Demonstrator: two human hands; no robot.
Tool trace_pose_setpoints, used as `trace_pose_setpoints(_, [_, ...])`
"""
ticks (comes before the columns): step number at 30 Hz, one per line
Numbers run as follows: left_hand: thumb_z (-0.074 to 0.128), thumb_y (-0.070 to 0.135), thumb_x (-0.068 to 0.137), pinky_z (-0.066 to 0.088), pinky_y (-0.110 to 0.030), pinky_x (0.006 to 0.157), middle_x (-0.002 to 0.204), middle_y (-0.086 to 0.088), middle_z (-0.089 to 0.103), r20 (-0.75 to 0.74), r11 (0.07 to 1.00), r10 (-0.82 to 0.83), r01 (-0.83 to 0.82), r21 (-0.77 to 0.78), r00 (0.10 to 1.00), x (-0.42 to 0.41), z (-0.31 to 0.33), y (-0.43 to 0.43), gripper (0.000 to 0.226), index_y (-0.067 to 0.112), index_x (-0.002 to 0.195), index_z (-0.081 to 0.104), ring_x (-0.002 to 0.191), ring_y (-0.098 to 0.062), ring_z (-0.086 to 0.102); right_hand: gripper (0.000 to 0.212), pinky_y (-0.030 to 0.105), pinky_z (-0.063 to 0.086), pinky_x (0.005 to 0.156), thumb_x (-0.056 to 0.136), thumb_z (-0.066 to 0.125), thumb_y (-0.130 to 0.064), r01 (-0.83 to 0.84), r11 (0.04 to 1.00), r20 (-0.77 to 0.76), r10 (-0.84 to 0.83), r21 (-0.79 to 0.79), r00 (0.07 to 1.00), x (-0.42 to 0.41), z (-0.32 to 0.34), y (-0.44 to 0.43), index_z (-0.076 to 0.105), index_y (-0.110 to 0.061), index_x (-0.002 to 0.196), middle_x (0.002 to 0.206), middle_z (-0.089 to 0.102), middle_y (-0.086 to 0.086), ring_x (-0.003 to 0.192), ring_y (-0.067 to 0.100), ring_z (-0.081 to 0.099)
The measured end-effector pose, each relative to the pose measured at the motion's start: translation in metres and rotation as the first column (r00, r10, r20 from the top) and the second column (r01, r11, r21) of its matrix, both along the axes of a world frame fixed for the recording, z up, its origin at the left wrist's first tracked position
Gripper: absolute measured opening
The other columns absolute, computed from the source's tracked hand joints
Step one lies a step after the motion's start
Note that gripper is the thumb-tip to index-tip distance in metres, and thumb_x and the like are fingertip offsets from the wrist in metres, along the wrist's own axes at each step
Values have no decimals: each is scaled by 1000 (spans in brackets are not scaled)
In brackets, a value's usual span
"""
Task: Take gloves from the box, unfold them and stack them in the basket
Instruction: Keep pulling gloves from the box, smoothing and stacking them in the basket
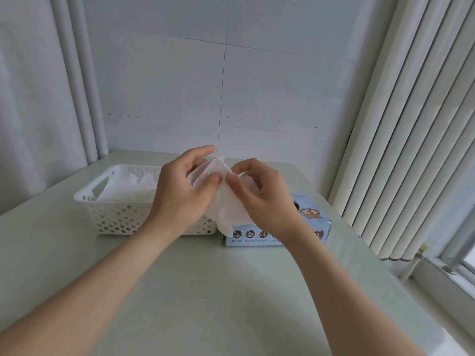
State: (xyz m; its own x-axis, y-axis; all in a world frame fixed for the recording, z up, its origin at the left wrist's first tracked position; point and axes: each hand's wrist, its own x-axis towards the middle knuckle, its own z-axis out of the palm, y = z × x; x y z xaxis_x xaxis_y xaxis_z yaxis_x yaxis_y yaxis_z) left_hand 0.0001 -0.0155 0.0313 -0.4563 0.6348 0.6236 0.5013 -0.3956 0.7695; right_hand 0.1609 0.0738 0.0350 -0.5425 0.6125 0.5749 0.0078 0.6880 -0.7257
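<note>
A thin translucent white glove (226, 204) hangs between both hands above the table, partly folded. My left hand (180, 186) pinches its upper left edge with thumb and fingers. My right hand (262, 194) pinches the upper right edge right beside it. Behind my right hand lies the light blue glove box (314, 222) with cartoon figures and round icons on its front; its opening is hidden. The white perforated plastic basket (115, 217) stands to the left of the box and holds a pile of white gloves (128, 186).
The pale green table (205, 291) runs toward me from basket and box. A tiled wall stands behind. White vertical blinds (401, 150) and a window sill are at the right, and a curtain hangs at the left.
</note>
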Motion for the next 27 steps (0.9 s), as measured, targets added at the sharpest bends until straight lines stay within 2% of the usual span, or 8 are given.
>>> trace_pose_setpoints(3, [81, 30, 90, 58, -32, 95, 111, 9, 77, 88, 998, -63, 65, -25, 994, 0, 3, -2, 33, 28, 122, 76, 109, -6, 71, 11, 30, 36, 49, 107, 63, -34, -43, 998, 2, 43, -43, 999, -1, 1, -2, 64, -23, 106, 63, 54, 15, 54, 21, 44])
trace_pose_setpoints(6, [75, 27, 97, 58, -39, 79, 91, 6, 79, 61, 998, -69, 69, -3, 996, 1, 2, -2, 7, 26, 95, 82, 90, -19, 75, 10, 31, 32, 49, 106, 64, -34, -57, 995, -3, 57, -81, 998, 0, 5, -4, 61, -24, 105, 62, 52, 27, 52, 22, 40])
trace_pose_setpoints(10, [70, 28, 101, 50, -28, 65, 80, 10, 72, 3, 999, 36, -36, 38, 999, -4, 0, 1, 10, 22, 95, 76, 74, -12, 67, 19, 31, 52, 53, 90, 82, -39, 148, 987, 110, -141, -61, 984, 3, 6, 0, 72, -24, 94, 73, 74, -3, 63, 16, 68])
trace_pose_setpoints(14, [68, 32, 102, 45, -27, 60, 79, 7, 69, 36, 987, 136, -138, 87, 990, -10, 0, 2, 13, 20, 97, 72, 63, -9, 57, 31, 26, 48, 54, 86, 84, -40, 285, 945, 140, -264, -160, 954, 13, 10, 8, 72, -13, 77, 70, 70, -2, 63, 13, 64])
trace_pose_setpoints(16, [69, 35, 101, 46, -24, 59, 87, 7, 72, 44, 982, 152, -156, 109, 987, -11, 0, 1, 15, 20, 100, 71, 63, -7, 59, 34, 26, 50, 56, 86, 85, -39, 183, 926, 72, -169, -329, 983, 20, 14, 9, 71, -10, 78, 73, 71, 2, 65, 15, 65])
trace_pose_setpoints(20, [71, 36, 100, 51, -18, 63, 94, 3, 73, 34, 980, 134, -137, 144, 990, -10, 7, -2, 21, 15, 101, 69, 79, -6, 69, 26, 49, 55, 76, 92, 80, -26, -196, 798, -240, 66, -571, 969, 24, 13, 11, 67, -4, 96, 92, 71, 18, 82, 33, 68])
trace_pose_setpoints(24, [68, 36, 101, 49, -13, 65, 87, -2, 72, 36, 980, 97, -102, 170, 995, -13, 17, -6, 26, 10, 100, 63, 78, -1, 70, 21, 39, 59, 70, 99, 70, -18, -320, 727, -350, 116, -607, 929, 24, 15, 5, 65, -3, 113, 100, 71, 21, 88, 34, 69])
trace_pose_setpoints(27, [66, 32, 103, 47, -14, 61, 83, -3, 71, 52, 977, 102, -110, 184, 993, -18, 22, -7, 21, 12, 101, 61, 69, 0, 67, 22, 35, 59, 63, 99, 70, -15, -309, 745, -345, 112, -591, 932, 22, 16, 2, 63, -4, 117, 96, 72, 17, 81, 30, 72])
